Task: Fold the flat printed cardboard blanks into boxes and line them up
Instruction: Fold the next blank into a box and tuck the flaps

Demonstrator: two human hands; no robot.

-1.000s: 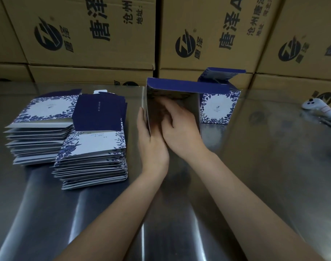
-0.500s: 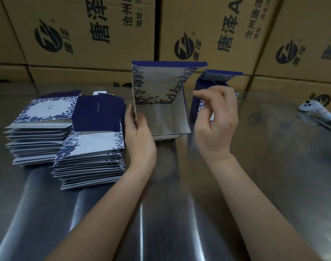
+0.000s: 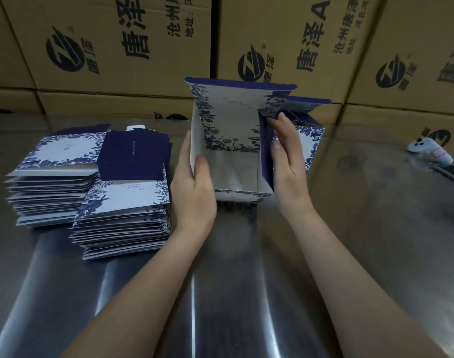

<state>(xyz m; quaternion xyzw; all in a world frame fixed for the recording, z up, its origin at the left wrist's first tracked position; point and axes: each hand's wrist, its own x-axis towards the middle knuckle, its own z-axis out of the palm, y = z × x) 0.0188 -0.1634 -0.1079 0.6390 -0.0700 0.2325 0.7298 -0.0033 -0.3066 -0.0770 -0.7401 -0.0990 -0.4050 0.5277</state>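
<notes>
1. On the steel bench [image 3: 350,228], just right of the two piles of flat blanks, the half-folded box [image 3: 231,171] is held with its open side toward the camera. Its printed lid flap [image 3: 233,112] is stood straight up.
2. Left grip [image 3: 192,192]: the box's left wall is pinched, thumb inside and fingers outside. Pretty much the same spot as half a second ago.
3. Right grip [image 3: 288,161]: big change here. Half a second back it was raised off the box with the fingers curled on nothing. Now it's laid flat against the navy right side wall with the fingers straight, so nothing is grasped, just pressed.
4. A full second ago both were buried inside the box and the lid was folded over the top, so that flap has been swung up since.
5. Behind the right grip, the finished box [image 3: 311,140] is partly hidden, with its lid open. It hasn't been moved.
6. No change is seen in the farther stack [image 3: 53,177] or the nearer stack [image 3: 125,210].
7. Brown cartons [image 3: 117,47] are stacked along the back, and a white gadget [image 3: 430,151] is lying at the bench's far right.
</notes>
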